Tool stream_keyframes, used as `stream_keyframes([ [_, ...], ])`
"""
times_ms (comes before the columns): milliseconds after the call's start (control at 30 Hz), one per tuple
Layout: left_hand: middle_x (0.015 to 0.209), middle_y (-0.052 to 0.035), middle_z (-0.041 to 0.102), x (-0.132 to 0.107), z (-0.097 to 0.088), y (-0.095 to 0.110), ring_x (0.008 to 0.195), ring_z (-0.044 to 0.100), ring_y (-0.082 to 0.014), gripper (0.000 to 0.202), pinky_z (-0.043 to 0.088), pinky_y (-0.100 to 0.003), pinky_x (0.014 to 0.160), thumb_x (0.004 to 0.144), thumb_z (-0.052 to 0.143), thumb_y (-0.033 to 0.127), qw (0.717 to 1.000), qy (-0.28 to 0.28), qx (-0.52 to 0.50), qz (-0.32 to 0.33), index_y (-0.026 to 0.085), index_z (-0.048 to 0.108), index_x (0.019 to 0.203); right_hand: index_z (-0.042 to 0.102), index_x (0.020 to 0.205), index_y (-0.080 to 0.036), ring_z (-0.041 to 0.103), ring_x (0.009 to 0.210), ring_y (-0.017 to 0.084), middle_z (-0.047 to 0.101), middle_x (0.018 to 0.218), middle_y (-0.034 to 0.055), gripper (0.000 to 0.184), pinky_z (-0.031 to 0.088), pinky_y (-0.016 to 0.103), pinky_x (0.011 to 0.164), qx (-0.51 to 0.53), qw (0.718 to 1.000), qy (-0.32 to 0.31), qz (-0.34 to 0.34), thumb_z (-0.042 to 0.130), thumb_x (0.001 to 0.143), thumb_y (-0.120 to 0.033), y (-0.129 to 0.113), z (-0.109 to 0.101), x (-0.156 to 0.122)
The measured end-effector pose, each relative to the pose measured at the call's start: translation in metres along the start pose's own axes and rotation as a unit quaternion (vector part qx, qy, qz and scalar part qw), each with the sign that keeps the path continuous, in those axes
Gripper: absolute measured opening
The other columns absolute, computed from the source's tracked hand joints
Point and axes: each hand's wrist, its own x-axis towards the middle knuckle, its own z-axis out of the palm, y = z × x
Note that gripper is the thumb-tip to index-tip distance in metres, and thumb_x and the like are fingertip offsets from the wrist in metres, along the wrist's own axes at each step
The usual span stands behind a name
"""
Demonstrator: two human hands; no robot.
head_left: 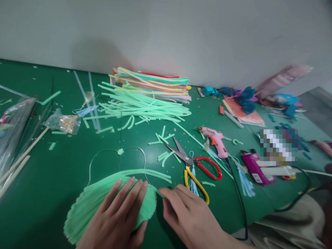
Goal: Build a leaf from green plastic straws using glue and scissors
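My left hand [118,216] lies flat, fingers stretched out, on a fan-shaped piece made of pale green straws [88,204] at the near edge of the green table [52,180]. My right hand [188,212] is beside it, fingers curled, pinching the end of a green straw [158,192] at the fan's right edge. A thin wire loop [116,152] with a small green blob runs behind the fan. Scissors [193,164] with one red and one yellow handle lie just beyond my right hand.
A heap of green straws [140,105] and a stack of coloured straws [155,84] lie at the back. A pink glue gun [216,138], a purple box [255,167], black cable [240,200], plastic bags [63,122] and wooden sticks [23,154] surround the work area.
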Motion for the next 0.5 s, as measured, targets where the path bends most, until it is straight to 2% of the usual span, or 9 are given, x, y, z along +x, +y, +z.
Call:
stream_keyframes([
  [67, 0.132, -0.0051, 0.066, 0.0005, -0.0003, 0.0011, 0.128, 0.05, -0.0244, 0.055, 0.016, -0.037, 0.12, 0.081, 0.06, 0.029, 1.0, 0.008, -0.01, -0.011, 0.011, 0.059, 0.133, 0.06, 0.118, -0.009, 0.06, 0.075, 0.02, 0.068, 0.085, 0.0077, 0.027, 0.052, 0.034, 0.072, -0.005, 0.999, -0.02, -0.025, 0.042, 0.098, -0.01, 0.0003, -0.0029, 0.0004],
  [133, 0.131, -0.0044, 0.067, 0.0008, -0.0002, 0.0018, 0.127, 0.051, -0.024, 0.053, 0.016, -0.036, 0.12, 0.082, 0.06, 0.03, 1.0, 0.015, -0.016, -0.018, 0.012, 0.06, 0.132, 0.06, 0.12, -0.007, 0.06, 0.078, 0.021, 0.068, 0.09, 0.0099, 0.029, 0.053, 0.036, 0.074, -0.022, 0.998, -0.043, -0.044, 0.043, 0.097, -0.009, 0.0014, -0.0029, 0.0009],
  [333, 0.134, -0.0042, 0.065, -0.0008, -0.0002, 0.0009, 0.13, 0.05, -0.0239, 0.053, 0.018, -0.037, 0.12, 0.083, 0.059, 0.03, 1.0, 0.006, -0.012, -0.013, 0.013, 0.058, 0.133, 0.067, 0.108, -0.007, 0.053, 0.074, 0.021, 0.067, 0.093, 0.01, 0.022, 0.049, 0.036, 0.068, -0.054, 0.993, -0.061, -0.087, 0.052, 0.091, -0.006, 0.0041, 0.001, 0.0032],
  [500, 0.138, -0.0077, 0.062, -0.0029, -0.0002, -0.0001, 0.135, 0.046, -0.0249, 0.059, 0.014, -0.04, 0.121, 0.082, 0.058, 0.029, 1.0, -0.015, 0.006, 0.005, 0.01, 0.054, 0.137, 0.066, 0.083, -0.012, 0.05, 0.071, 0.021, 0.062, 0.082, 0.0077, 0.018, 0.046, 0.037, 0.066, -0.074, 0.989, -0.073, -0.107, 0.052, 0.088, -0.003, 0.0043, -0.002, 0.0089],
])
